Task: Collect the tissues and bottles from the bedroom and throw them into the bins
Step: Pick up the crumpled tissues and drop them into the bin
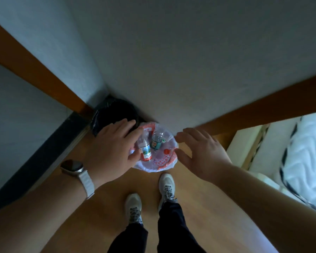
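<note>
Two plastic bottles lie in a bin lined with a white and red plastic bag (pixel 167 158), on the floor in the room's corner. One clear bottle has a red and green label (pixel 145 149); the other has a green label (pixel 156 140). My left hand (pixel 115 148), a watch on its wrist, hovers above the bin's left side with fingers spread, holding nothing. My right hand (pixel 202 152) hovers open over the bin's right edge. A second bin with a black bag (pixel 115 110) stands right behind, partly hidden by my left hand. No tissues show.
Grey walls meet in the corner behind the bins, with brown wooden trim along them. A dark threshold strip (pixel 44 157) runs at the left. A bed with a white quilted mattress (pixel 303 157) stands at the right. My feet in white sneakers stand on the wooden floor (pixel 193 194).
</note>
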### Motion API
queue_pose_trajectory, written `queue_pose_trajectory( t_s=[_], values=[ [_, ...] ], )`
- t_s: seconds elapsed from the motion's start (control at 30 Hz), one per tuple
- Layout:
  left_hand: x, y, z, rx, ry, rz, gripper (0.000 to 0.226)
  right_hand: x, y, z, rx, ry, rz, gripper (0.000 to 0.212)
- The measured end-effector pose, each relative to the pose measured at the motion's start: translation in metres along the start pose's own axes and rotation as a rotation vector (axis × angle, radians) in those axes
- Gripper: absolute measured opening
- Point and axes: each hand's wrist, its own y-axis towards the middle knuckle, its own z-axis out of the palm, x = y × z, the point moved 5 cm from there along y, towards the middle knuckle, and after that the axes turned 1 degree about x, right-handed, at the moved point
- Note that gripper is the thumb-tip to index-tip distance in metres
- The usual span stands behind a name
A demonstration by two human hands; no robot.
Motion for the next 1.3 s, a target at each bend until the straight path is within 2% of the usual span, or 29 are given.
queue_pose_trajectory(
  t_s=[0.17,0.33,0.63,0.87,1.3],
  values=[
    [-0.041,-0.012,-0.090,-0.065,0.063,0.117,0.053,0.027,-0.064,-0.083,-0.031,-0.045,0.043,0.051],
    [-0.101,-0.014,-0.164,-0.143,0.089,0.251,0.054,0.032,-0.137,-0.156,-0.179,-0.117,0.159,0.050],
    [-0.241,-0.026,-0.227,-0.188,0.187,0.519,0.052,-0.010,-0.289,-0.238,-0.355,-0.100,0.375,0.053],
    [-0.383,-0.049,-0.229,-0.212,0.183,0.749,0.049,-0.059,-0.421,-0.246,-0.454,-0.097,0.486,0.054],
    [-0.684,-0.117,-0.144,-0.216,0.160,1.154,0.042,-0.181,-0.698,-0.214,-0.626,-0.131,0.747,0.050]
  ],
)
